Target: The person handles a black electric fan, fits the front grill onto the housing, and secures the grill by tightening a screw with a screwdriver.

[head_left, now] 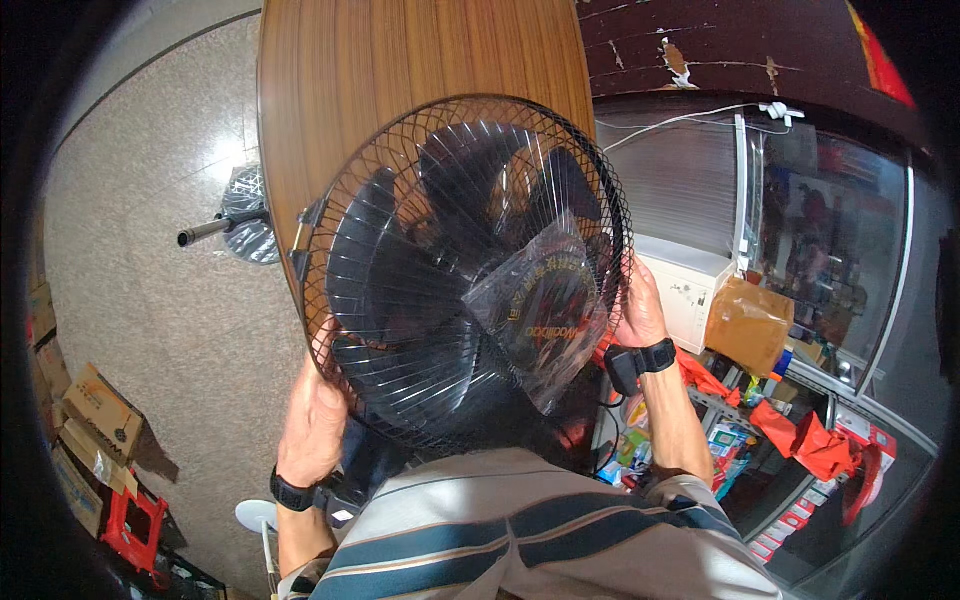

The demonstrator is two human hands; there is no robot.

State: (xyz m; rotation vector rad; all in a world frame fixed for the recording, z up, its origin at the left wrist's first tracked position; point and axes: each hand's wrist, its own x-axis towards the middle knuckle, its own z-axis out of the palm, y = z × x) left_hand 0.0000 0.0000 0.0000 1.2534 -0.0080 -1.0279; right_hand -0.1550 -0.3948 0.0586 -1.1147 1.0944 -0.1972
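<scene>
A large black fan head (pixel 400 290) is held up in front of my body, over the near end of the wooden table. Its round wire guard surrounds dark blades, and clear plastic film (pixel 545 310) covers the round badge at its centre. At the lower left rim my left hand (pixel 314 415) grips the guard, its fingertips partly hidden by the wire. On the opposite side my right hand (pixel 642 305) holds the right rim, with its fingers mostly behind the cage. Both wrists wear black bands.
The wooden table (pixel 330 60) extends away from me. On the floor to the left stands a plastic-wrapped round base (pixel 250 235) with a black pole. Cardboard boxes (pixel 103 412) and a red stool (pixel 137 530) are at lower left. A glass display cabinet (pixel 830 230) lines the right side.
</scene>
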